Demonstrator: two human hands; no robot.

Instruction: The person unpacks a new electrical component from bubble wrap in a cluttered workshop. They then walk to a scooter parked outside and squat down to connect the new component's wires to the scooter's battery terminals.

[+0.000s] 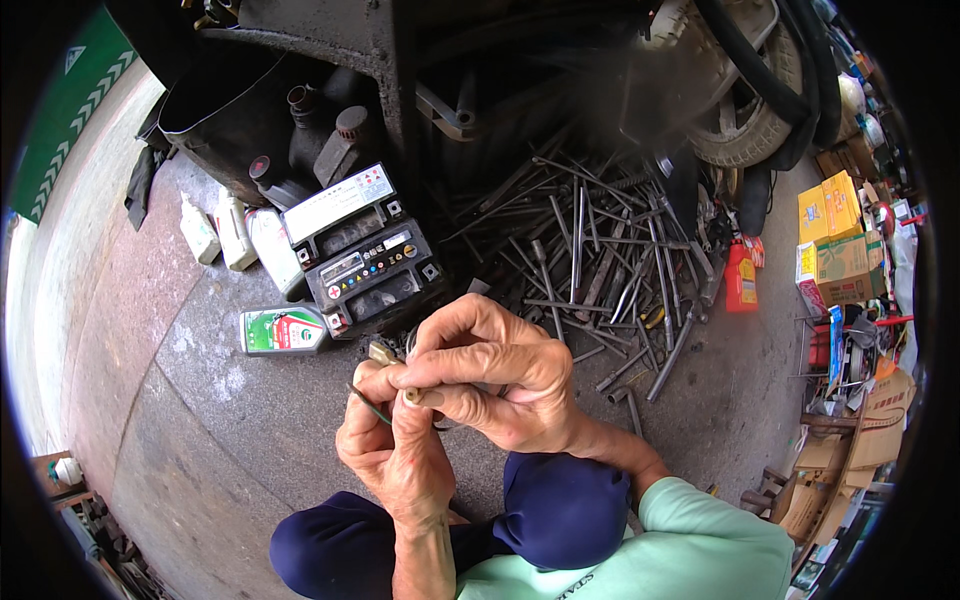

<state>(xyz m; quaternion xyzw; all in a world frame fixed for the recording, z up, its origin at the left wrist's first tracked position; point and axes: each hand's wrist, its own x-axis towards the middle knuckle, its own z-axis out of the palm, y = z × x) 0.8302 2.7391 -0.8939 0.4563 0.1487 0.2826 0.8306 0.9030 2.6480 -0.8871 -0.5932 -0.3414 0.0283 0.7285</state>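
Note:
Both of my hands are closed and meet in front of my knees. My left hand (400, 450) pinches a small beige wire connector (383, 353), which sticks out above its fingers. A thin dark green wire (370, 404) hangs out at the left side of these fingers. My right hand (505, 385) comes in from the right, its thumb and forefinger pressed together against the left fingertips. A small brass-coloured round end (413, 396) shows between the two thumbs. The fingers hide most of what they grip, so I cannot tell whether the pieces are joined.
Two black batteries (375, 285) stand ahead, beside a green-and-white bottle (283, 330) and several pale bottles (235, 232). Metal rods and wrenches (610, 250) lie heaped on the floor. A wheel (750, 130), a red bottle (741, 277) and cardboard boxes (845, 265) are at the right.

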